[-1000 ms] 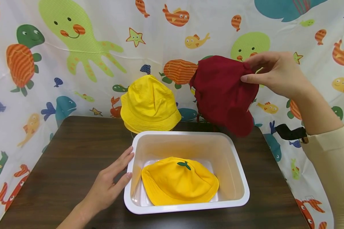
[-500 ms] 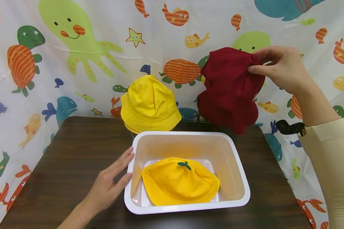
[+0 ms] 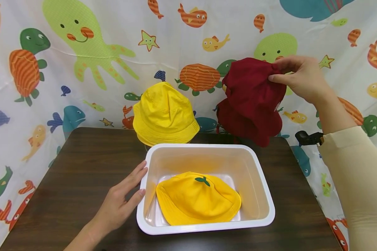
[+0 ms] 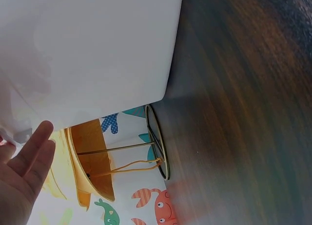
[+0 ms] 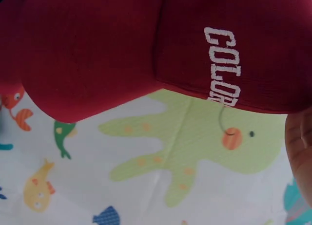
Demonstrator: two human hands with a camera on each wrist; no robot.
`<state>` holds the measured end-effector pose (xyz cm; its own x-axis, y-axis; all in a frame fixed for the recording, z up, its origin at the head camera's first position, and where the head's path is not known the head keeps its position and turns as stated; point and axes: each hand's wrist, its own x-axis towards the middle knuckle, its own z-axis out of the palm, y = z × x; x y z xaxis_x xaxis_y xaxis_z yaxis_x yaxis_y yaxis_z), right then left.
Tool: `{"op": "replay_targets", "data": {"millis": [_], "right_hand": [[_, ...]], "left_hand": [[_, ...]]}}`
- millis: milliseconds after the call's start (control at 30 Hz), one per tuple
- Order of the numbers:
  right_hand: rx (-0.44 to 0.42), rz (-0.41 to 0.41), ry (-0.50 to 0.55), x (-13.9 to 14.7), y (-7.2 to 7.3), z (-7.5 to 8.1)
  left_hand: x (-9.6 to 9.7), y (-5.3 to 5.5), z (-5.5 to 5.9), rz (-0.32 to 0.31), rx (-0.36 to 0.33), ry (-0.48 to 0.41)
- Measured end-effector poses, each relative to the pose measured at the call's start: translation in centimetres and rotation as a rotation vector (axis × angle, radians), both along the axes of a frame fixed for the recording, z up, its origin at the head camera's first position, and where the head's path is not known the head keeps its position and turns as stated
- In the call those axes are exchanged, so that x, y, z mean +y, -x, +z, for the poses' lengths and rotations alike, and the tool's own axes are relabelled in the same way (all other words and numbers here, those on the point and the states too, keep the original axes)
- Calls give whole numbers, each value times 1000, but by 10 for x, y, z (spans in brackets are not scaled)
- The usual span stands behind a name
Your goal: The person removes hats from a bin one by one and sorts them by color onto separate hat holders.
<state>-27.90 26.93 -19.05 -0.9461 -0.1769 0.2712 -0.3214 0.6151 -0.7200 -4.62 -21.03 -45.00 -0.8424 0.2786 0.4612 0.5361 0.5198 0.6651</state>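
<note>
- One white basin (image 3: 204, 228) stands on the dark wooden table (image 3: 81, 181) in front of you, with one hat inside.
- That is the folded yellow hat (image 3: 198, 202), lying on the bottom; you can count two green leaves (image 3: 202, 180) on it.
- Your left hand (image 3: 119, 198) touches the basin's left rim, fingers straight and relaxed, thumb spread away from them.
- Your right hand (image 3: 304, 78) pinches the top of one red cap (image 3: 252, 101) between thumb and fingers.
- You have that cap outside the basin, hanging beyond its far right corner; whether it touches anything below cannot be told. White lettering (image 5: 224, 66) shows on it.
- Beyond the basin you see one yellow bucket hat (image 3: 164, 111) on a wire stand (image 4: 129, 146).
- Facing you, a cloth (image 3: 176, 35) bears printed sea animals.
- Your visible count: two yellow hats, one basin, one held cap.
</note>
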Motion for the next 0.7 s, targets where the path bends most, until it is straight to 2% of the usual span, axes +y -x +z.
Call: {"op": "replay_targets", "data": {"millis": [233, 467, 700], "right_hand": [[-47, -61, -79, 3, 13, -19], [-89, -62, -51, 5, 20, -37], [-102, -54, -79, 3, 27, -52]], "left_hand": [[0, 0, 2, 2, -1, -4], [0, -2, 1, 1, -6, -6], [-1, -2, 1, -2, -5, -14]]}}
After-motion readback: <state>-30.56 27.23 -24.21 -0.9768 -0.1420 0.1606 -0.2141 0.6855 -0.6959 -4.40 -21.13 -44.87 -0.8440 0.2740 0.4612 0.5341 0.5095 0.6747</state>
